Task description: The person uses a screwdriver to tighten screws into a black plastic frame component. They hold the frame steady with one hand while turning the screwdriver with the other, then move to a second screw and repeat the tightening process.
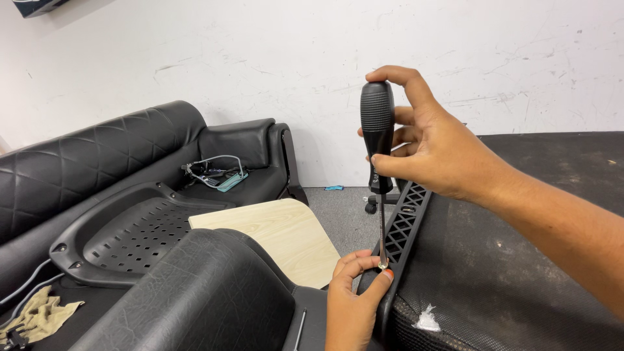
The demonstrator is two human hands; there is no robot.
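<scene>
- Two hands at work on one screwdriver [377, 140], held upright above a black lattice frame [404, 224]
- Right hand [429, 153] wrapped round the black ribbed handle, index finger curled over its top, thumb and other fingers pressing the lower grip; forearm entering from the lower right
- Left hand [354, 296] reaching up from the bottom edge, thumb and forefinger pinched round the shaft's tip, right at a small screw [383, 265] seated against the frame's near end
- Shaft thin and metallic, running straight down from handle to screw; tip touching the frame
- Frame slanting along the edge of a black padded seat [507, 273]; small white scrap [427, 320] lying on the seat's mesh corner
- Left of the hands: pale wooden board [279, 237]; perforated black plastic shell [130, 234]; black leather part [201, 299] in the foreground
- Behind: quilted black sofa [91, 162] with cables [214, 172] on its cushion; beige rag [39, 318] at lower left; caster wheel [371, 207] on the grey floor by the white wall [260, 58]
</scene>
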